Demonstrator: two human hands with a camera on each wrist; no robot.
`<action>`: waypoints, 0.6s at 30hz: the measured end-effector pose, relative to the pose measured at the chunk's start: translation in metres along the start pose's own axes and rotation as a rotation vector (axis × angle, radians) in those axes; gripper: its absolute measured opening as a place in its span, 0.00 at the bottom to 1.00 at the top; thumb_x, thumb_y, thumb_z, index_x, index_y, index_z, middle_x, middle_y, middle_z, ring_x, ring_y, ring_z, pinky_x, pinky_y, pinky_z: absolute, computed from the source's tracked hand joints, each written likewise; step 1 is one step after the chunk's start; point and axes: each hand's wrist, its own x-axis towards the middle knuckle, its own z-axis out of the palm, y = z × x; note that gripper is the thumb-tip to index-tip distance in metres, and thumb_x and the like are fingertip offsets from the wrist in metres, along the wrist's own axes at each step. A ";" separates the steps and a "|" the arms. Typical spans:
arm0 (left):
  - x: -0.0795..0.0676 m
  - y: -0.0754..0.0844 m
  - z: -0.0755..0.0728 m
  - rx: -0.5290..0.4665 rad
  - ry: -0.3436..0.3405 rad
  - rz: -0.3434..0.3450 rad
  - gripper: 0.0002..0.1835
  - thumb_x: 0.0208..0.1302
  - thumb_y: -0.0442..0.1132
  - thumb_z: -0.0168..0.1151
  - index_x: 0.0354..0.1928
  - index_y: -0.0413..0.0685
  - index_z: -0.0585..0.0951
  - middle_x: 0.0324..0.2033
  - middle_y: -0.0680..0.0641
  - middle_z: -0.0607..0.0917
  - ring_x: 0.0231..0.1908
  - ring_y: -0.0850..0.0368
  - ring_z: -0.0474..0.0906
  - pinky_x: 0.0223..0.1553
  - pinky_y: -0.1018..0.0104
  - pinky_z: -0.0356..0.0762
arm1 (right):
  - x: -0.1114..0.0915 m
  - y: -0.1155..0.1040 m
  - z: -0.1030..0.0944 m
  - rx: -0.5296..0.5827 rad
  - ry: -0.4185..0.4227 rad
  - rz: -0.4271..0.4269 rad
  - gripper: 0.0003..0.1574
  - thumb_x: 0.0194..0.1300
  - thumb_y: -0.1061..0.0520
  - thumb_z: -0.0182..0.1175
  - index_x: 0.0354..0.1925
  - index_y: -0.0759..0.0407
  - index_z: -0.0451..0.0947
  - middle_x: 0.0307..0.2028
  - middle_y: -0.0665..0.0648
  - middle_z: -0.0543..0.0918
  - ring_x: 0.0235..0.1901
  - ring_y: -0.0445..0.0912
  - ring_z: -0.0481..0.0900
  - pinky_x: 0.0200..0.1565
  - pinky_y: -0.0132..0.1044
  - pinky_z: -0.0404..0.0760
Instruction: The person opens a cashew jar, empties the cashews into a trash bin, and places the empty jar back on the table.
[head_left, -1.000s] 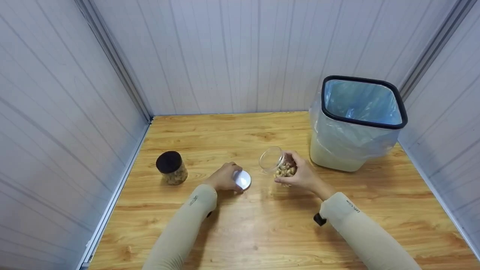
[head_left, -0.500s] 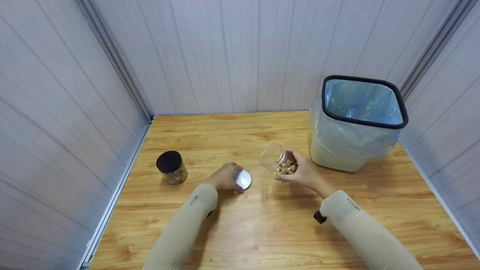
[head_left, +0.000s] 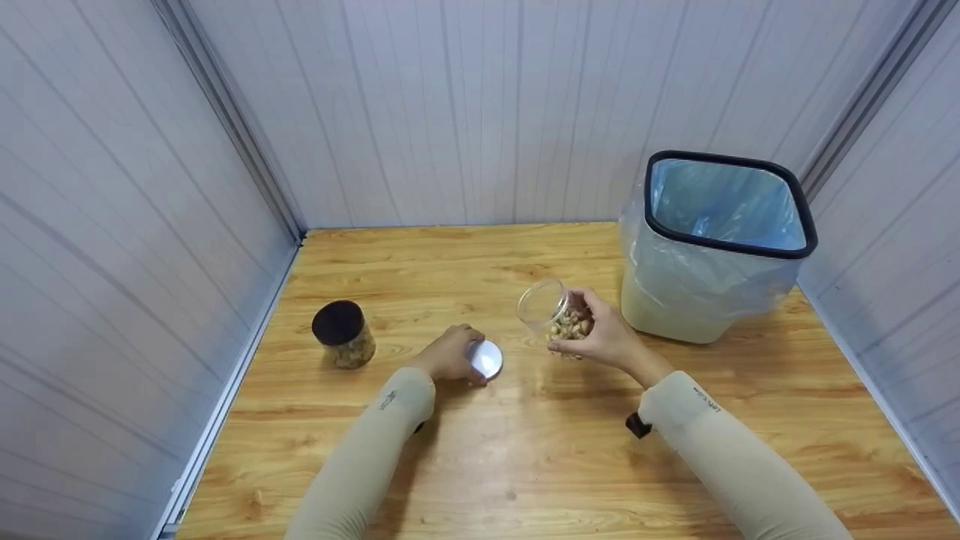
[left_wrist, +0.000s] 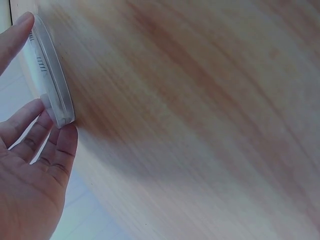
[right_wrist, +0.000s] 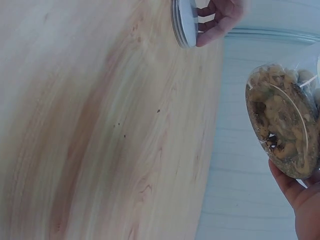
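Observation:
My left hand (head_left: 451, 354) pinches a round white lid (head_left: 487, 360) by its edges, low at the table's middle. The left wrist view shows thumb and fingers on opposite sides of the lid (left_wrist: 52, 70). To the right, my right hand (head_left: 609, 336) grips a clear jar (head_left: 541, 302) without a lid. It is tilted, its mouth facing left, and pale nut-like pieces (head_left: 571, 325) lie inside. From the right wrist, the bottom of the jar (right_wrist: 280, 120) appears raised off the table, with the pieces pressed against it.
A second jar (head_left: 351, 349) with a black lid (head_left: 339, 322) stands at the left, pale pieces inside. At the back right is a bin (head_left: 675, 304) with a blue-tinted liner and black rim. A few dark specks (right_wrist: 124, 135) lie on the wooden table. Panel walls enclose it.
My right hand has moved the jar slightly upward in the head view, and the pieces inside have shifted. My left hand and the lid have stayed in place.

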 end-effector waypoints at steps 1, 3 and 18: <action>0.000 0.000 0.000 0.000 -0.001 0.000 0.46 0.49 0.42 0.90 0.70 0.35 0.80 0.64 0.38 0.81 0.66 0.41 0.76 0.75 0.46 0.73 | 0.001 -0.001 0.000 -0.002 -0.002 0.003 0.55 0.51 0.56 0.88 0.70 0.69 0.71 0.57 0.64 0.86 0.54 0.54 0.85 0.59 0.49 0.85; -0.001 0.001 0.000 0.001 0.000 -0.001 0.46 0.49 0.41 0.90 0.69 0.35 0.80 0.64 0.37 0.81 0.66 0.41 0.76 0.75 0.46 0.73 | 0.002 -0.002 -0.001 -0.011 -0.004 0.012 0.55 0.52 0.56 0.88 0.71 0.67 0.71 0.58 0.65 0.85 0.54 0.55 0.85 0.58 0.52 0.86; -0.005 0.005 -0.001 0.031 0.000 0.012 0.45 0.50 0.41 0.89 0.70 0.33 0.79 0.65 0.36 0.81 0.69 0.38 0.74 0.76 0.45 0.74 | 0.008 -0.014 -0.013 -0.044 0.024 -0.009 0.52 0.54 0.54 0.87 0.69 0.68 0.72 0.55 0.66 0.86 0.53 0.57 0.86 0.57 0.52 0.86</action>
